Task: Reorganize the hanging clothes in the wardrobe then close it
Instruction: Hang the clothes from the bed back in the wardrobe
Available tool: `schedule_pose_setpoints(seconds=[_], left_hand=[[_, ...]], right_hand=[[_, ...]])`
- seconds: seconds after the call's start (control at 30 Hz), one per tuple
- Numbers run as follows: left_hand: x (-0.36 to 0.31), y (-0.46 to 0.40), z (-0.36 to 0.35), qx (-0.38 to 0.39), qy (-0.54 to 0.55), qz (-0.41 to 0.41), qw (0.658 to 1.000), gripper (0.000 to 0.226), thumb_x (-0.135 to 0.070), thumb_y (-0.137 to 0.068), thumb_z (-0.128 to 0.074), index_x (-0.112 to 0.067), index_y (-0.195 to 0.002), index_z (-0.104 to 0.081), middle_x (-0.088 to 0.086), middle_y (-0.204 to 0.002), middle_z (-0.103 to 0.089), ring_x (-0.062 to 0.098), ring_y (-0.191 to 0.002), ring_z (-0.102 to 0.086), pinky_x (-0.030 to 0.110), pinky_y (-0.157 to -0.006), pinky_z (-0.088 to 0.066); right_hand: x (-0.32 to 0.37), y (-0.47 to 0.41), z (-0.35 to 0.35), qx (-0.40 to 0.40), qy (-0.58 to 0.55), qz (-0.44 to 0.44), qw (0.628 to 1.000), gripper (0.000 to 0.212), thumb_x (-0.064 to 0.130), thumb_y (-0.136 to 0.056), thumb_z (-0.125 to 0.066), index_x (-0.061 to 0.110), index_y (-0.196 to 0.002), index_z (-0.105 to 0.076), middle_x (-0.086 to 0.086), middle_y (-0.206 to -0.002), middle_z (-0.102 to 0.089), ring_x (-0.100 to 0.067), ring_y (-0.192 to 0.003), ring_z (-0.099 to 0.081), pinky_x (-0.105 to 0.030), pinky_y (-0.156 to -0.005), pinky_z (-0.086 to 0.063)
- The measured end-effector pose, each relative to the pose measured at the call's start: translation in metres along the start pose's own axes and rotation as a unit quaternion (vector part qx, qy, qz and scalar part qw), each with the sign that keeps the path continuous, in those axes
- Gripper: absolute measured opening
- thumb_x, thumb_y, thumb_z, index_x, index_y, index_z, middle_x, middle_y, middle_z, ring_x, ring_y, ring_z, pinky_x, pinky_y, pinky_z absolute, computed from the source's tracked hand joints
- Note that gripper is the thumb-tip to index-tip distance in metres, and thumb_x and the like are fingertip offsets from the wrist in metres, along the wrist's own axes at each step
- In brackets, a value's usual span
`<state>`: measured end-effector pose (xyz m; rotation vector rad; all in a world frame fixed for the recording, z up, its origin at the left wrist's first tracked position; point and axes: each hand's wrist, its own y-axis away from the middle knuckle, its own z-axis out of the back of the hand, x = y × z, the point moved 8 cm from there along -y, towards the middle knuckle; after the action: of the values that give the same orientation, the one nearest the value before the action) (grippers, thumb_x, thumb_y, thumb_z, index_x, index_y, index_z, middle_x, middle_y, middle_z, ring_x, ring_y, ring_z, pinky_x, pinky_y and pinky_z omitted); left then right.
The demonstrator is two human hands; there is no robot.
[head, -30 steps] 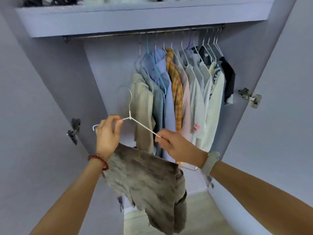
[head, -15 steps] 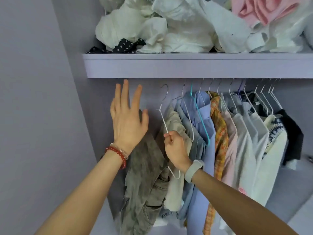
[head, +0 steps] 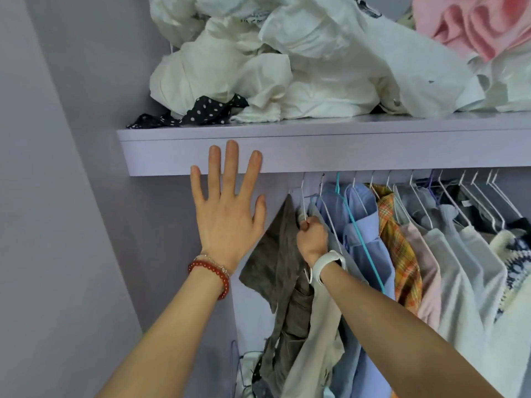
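My right hand (head: 312, 239) grips the neck of a white wire hanger (head: 303, 193) whose hook reaches up behind the shelf front, where the rail is hidden. A grey-brown garment (head: 280, 254) hangs from that hanger at the left end of the row. My left hand (head: 228, 208) is raised flat with fingers spread, its fingertips over the lilac shelf front (head: 344, 152), holding nothing. To the right hang blue shirts (head: 360, 225), an orange plaid shirt (head: 398, 248), a pink one (head: 425, 271) and several pale garments (head: 465, 268).
The top shelf carries a heap of crumpled white clothes (head: 287, 67), a black polka-dot piece (head: 201, 110) and a pink one (head: 474, 27). The lilac wardrobe side wall (head: 71, 196) stands to the left. Loose hangers (head: 238, 369) lie at the wardrobe's bottom.
The view has tilted up from the wardrobe floor to the shelf. My left hand let go of the hanger and rose, spread open. My right hand carried the hanger and grey-brown garment up to the rail.
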<state>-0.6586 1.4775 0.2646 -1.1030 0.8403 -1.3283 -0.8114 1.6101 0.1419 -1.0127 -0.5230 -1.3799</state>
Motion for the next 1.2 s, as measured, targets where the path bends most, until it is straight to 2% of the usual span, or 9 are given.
schedule_pose_setpoints(seconds=[0.23, 0.33, 0.43, 0.6, 0.7, 0.87, 1.03, 1.13, 1.2], left_hand=[[-0.002, 0.001, 0.001, 0.023, 0.006, 0.017, 1.0, 0.074, -0.031, -0.085, -0.05, -0.021, -0.148, -0.012, 0.016, -0.152, -0.016, 0.035, -0.14, -0.006, 0.054, -0.111, -0.003], [-0.007, 0.005, 0.006, 0.041, 0.046, 0.057, 0.997, 0.076, -0.026, -0.082, -0.05, -0.022, -0.148, -0.012, 0.016, -0.153, -0.014, 0.035, -0.14, -0.004, 0.057, -0.111, -0.004], [-0.019, 0.029, 0.007, 0.077, 0.086, 0.092, 0.989, 0.074, -0.023, -0.08, -0.05, -0.023, -0.146, -0.018, 0.017, -0.153, -0.015, 0.036, -0.14, -0.006, 0.06, -0.109, -0.007], [-0.057, 0.106, 0.004, 0.181, 0.118, 0.075, 0.973, 0.061, -0.022, -0.077, -0.049, -0.019, -0.138, -0.038, 0.02, -0.147, -0.029, 0.037, -0.135, -0.019, 0.065, -0.102, -0.023], [-0.092, 0.16, 0.017, 0.234, 0.147, 0.054, 0.96, 0.052, -0.025, -0.078, -0.045, -0.016, -0.129, -0.05, 0.019, -0.141, -0.039, 0.035, -0.128, -0.031, 0.061, -0.093, -0.034], [-0.176, 0.246, 0.054, 0.343, 0.227, 0.008, 0.912, 0.049, -0.03, -0.08, -0.035, -0.019, -0.126, -0.047, 0.014, -0.13, -0.053, 0.034, -0.12, -0.046, 0.058, -0.093, -0.036], [-0.298, 0.326, 0.113, 0.47, 0.332, -0.069, 0.815, 0.04, -0.022, -0.081, -0.05, -0.012, -0.118, -0.061, 0.014, -0.126, -0.057, 0.033, -0.116, -0.054, 0.059, -0.093, -0.038], [-0.381, 0.356, 0.159, 0.516, 0.395, -0.147, 0.746, 0.043, -0.015, -0.087, -0.052, -0.01, -0.129, -0.052, 0.014, -0.136, -0.048, 0.032, -0.127, -0.044, 0.049, -0.102, -0.034], [-0.436, 0.371, 0.195, 0.524, 0.442, -0.213, 0.696, 0.044, -0.015, -0.09, -0.051, -0.008, -0.132, -0.047, 0.014, -0.138, -0.046, 0.031, -0.128, -0.041, 0.043, -0.103, -0.035]], right_hand=[[-0.01, 0.009, 0.017, 0.055, -0.005, -0.006, 0.998, 0.028, 0.007, -0.092, -0.037, 0.007, -0.117, -0.053, -0.02, -0.115, -0.058, -0.036, -0.103, -0.054, -0.029, -0.077, -0.038], [-0.007, 0.027, 0.036, 0.052, 0.013, 0.039, 0.998, 0.042, 0.008, -0.093, -0.039, 0.01, -0.135, -0.04, -0.016, -0.134, -0.046, -0.033, -0.121, -0.045, -0.029, -0.094, -0.037], [0.004, 0.061, 0.067, 0.01, 0.031, 0.141, 0.989, 0.042, 0.007, -0.093, -0.04, 0.004, -0.135, -0.04, -0.016, -0.138, -0.042, -0.031, -0.129, -0.037, -0.03, -0.105, -0.029], [-0.025, 0.13, 0.112, -0.079, 0.186, 0.301, 0.932, 0.043, 0.02, -0.088, -0.033, 0.001, -0.12, -0.056, -0.016, -0.126, -0.055, -0.031, -0.12, -0.046, -0.042, -0.103, -0.035], [-0.077, 0.174, 0.134, -0.081, 0.266, 0.256, 0.926, 0.044, 0.025, -0.089, -0.032, 0.006, -0.121, -0.056, -0.015, -0.127, -0.056, -0.033, -0.121, -0.045, -0.053, -0.099, -0.041], [-0.175, 0.276, 0.187, -0.026, 0.35, 0.124, 0.928, 0.046, 0.027, -0.084, -0.034, 0.009, -0.121, -0.054, -0.014, -0.123, -0.059, -0.037, -0.114, -0.055, -0.061, -0.086, -0.043], [-0.278, 0.397, 0.27, -0.012, 0.339, -0.074, 0.938, 0.052, 0.032, -0.086, -0.028, 0.007, -0.12, -0.058, -0.015, -0.127, -0.057, -0.038, -0.12, -0.05, -0.06, -0.094, -0.036], [-0.326, 0.468, 0.327, -0.034, 0.318, -0.189, 0.928, 0.055, 0.035, -0.084, -0.027, 0.007, -0.116, -0.061, -0.015, -0.123, -0.059, -0.037, -0.116, -0.054, -0.06, -0.092, -0.04], [-0.351, 0.513, 0.368, -0.064, 0.295, -0.26, 0.917, 0.062, 0.039, -0.083, -0.021, 0.007, -0.122, -0.056, -0.014, -0.131, -0.053, -0.035, -0.124, -0.046, -0.053, -0.101, -0.033]])
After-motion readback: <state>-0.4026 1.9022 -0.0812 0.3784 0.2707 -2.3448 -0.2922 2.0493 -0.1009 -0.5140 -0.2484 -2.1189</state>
